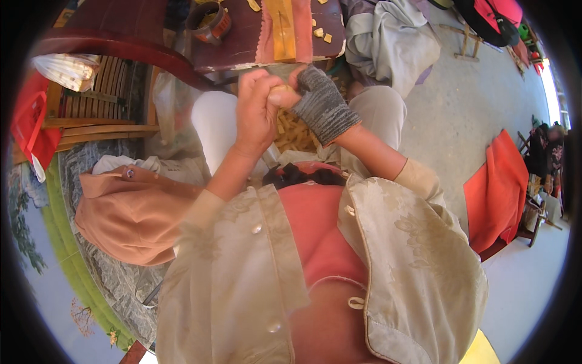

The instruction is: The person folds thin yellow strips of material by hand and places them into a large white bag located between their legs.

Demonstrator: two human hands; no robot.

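Both hands meet over the lap, before the edge of a dark red stool or small table (241, 57). My left hand (257, 107), bare, is curled around a small pale-yellow piece (283, 88), mostly hidden by the fingers. My right hand (323, 104) wears a grey knitted fingerless glove and touches the left fingers; whether it grips the piece too is unclear. Below the hands, between the knees, lies a heap of yellow pieces (293, 132). On the red top are a pink cloth strip (303, 32), a yellowish wooden board (279, 29) and several loose yellow chunks (318, 32).
A round tin (209, 22) with yellowish bits inside stands on the red top at left. Slatted bamboo furniture (97, 86) is at the left. Grey cloth (386, 45) hangs beyond the right knee. Red cloth (498, 195) covers something farther right.
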